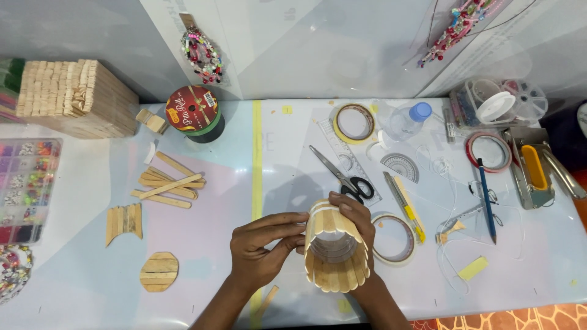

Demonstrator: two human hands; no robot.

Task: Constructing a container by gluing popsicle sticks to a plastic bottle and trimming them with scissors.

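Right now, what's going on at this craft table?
A person holds a cylinder of wooden craft sticks over the table. The right hand wraps around its far side, and the left hand pinches its near edge with the fingertips. Beside it lie scissors, a tape roll and a yellow utility knife. To the left lie loose craft sticks, a round stick disc and a stacked stick bundle.
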